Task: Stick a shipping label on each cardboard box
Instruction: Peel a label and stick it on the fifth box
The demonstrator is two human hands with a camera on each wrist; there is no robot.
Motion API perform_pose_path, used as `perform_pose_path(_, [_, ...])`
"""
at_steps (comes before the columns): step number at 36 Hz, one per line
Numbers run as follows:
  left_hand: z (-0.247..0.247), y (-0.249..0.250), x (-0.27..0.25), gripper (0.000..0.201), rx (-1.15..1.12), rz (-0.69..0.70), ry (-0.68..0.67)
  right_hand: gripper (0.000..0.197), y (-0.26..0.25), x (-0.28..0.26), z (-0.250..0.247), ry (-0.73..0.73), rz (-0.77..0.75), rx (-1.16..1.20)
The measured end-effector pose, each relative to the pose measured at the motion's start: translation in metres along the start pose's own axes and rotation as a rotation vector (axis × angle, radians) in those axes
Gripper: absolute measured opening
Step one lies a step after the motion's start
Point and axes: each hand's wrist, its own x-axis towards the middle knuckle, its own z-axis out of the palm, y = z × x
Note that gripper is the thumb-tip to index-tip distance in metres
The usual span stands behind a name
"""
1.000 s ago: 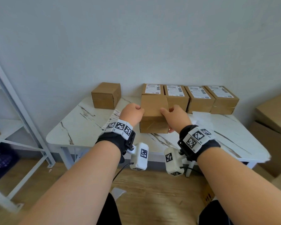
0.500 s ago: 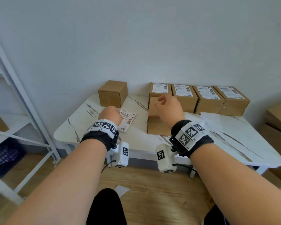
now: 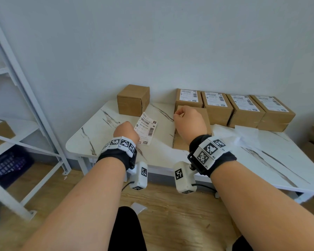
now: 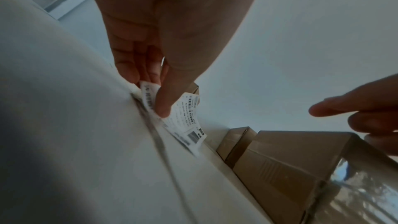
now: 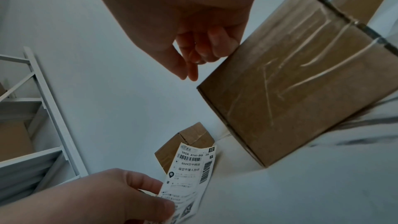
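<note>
Near the middle of the head view, the left hand (image 3: 126,131) pinches the near end of a shipping label (image 3: 146,128) between thumb and fingers, just above the white marble-patterned table (image 3: 91,142). From the left wrist camera the thumb (image 4: 165,101) presses onto the printed face while the label curls away toward the wall, its far end bent and free. Barcodes and a line of characters show on it in the right wrist view.

Right of centre, the right hand (image 3: 189,122) hangs over the near top corner of a plain cardboard box (image 3: 179,144) standing on the table. Its fingers (image 5: 206,48) are loosely curled and hold nothing; they sit just beside the box's upper edge, and I cannot tell whether they touch it. Clear tape shines across the box's facing side (image 5: 297,81).

Behind it, along the wall toward the upper right, four labelled boxes (image 3: 241,109) stand in a row, touching side by side. Another unlabelled box (image 3: 132,99) stands apart at centre left, just beyond the label. Crumpled white backing paper (image 3: 243,133) lies before the row. At the left edge rises a white metal shelf (image 3: 16,98).
</note>
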Motion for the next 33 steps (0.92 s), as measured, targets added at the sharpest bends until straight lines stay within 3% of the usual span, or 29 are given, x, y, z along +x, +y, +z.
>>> perform_pose_path(2, [-0.002,0.000,0.000,0.005,-0.021,-0.001,0.013,0.014,0.000,0.001,-0.001,-0.005,-0.006,0.004])
perform_pose_path(10, [-0.020,0.011,-0.006,0.017,-0.334,0.062,0.059,0.011,0.000,0.000,-0.006,-0.004,-0.013,0.050])
perform_pose_path(14, [-0.031,0.026,-0.013,0.015,-0.529,0.112,0.129,0.014,0.001,0.000,-0.014,0.023,-0.012,0.107])
perform_pose_path(23, [-0.044,0.079,-0.032,0.010,-0.877,0.205,0.140,0.011,0.004,0.000,-0.038,0.045,0.005,0.298])
perform_pose_path(33, [-0.029,0.117,-0.046,0.006,-0.985,0.190,0.042,0.015,0.029,-0.011,-0.063,-0.040,0.077,0.465])
